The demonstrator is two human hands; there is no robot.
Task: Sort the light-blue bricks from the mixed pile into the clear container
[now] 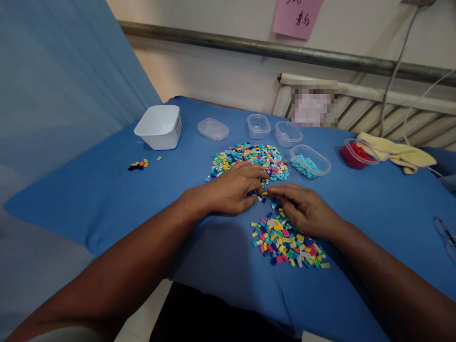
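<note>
We have many small plastic bricks in front of us, in two heaps on a blue sheet. The far heap (251, 154) is wide and mixed in colour, with turquoise, yellow, white, pink and blue pieces. The near heap (288, 242) lies closer to us and a little to the right, with a few loose bricks (263, 199) between the two.

Our left hand (237, 187) is palm down over the near edge of the far heap, its fingers spread and slightly bent. Our right hand (308, 206) hangs over the far side of the near heap, index finger reaching toward the loose bricks and thumb bent below it; we cannot tell whether its fingertips pinch a piece. The two hands are near each other, fingertips almost facing.

Just right of the far heap sits a clear tub of turquoise bricks (307, 165), and farther right a clear tub of red bricks (358, 154), beside a yellow cloth (395, 149). Behind the far heap stand two more clear tubs, one at the left (259, 127) and one at the right (288, 135). Left of them lie some clear lids (213, 129), then a white box (160, 127). In front of the box we see a small cluster of black, yellow and orange pieces (138, 165) and one pale brick (159, 158). Glasses (447, 235) rest at the far right of the blue sheet (128, 204).
</note>
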